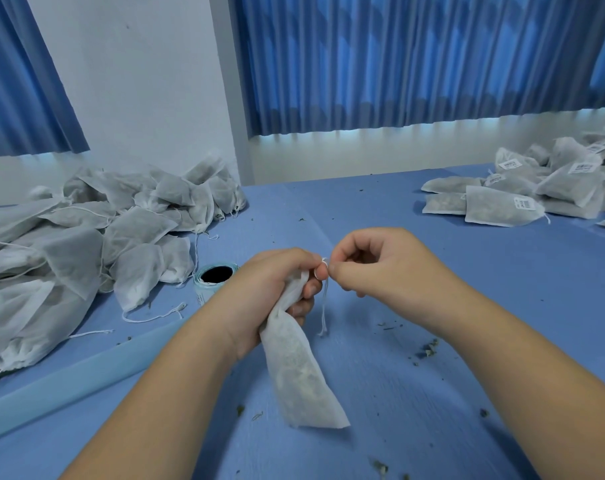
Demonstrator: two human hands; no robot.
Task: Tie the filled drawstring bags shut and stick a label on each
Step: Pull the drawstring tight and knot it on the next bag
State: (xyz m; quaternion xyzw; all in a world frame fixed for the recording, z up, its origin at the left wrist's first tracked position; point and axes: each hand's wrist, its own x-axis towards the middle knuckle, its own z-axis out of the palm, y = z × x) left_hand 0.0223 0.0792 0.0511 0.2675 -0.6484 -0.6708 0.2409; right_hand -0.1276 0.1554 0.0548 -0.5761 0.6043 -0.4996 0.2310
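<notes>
Above table (467, 292), filled bag (295, 372) in left hand (271, 282), drawstring (323, 308) pinched

Single view, head-worn, wide-angle. It faces forward and down over the table (450, 306); both forearms enter from 6 o'clock. Nearest the lens, at centre: left hand (276, 282) gripping the bag (297, 368), right hand (380, 268) pinching its string (324, 306). Farther off: plain pile (86, 237) at 9 o'clock, labelled pile (553, 181) at 2 o'clock. Curtain (415, 64) and wall (138, 81) close the far end at 12 o'clock. Straight edges bow toward the frame borders.
</notes>
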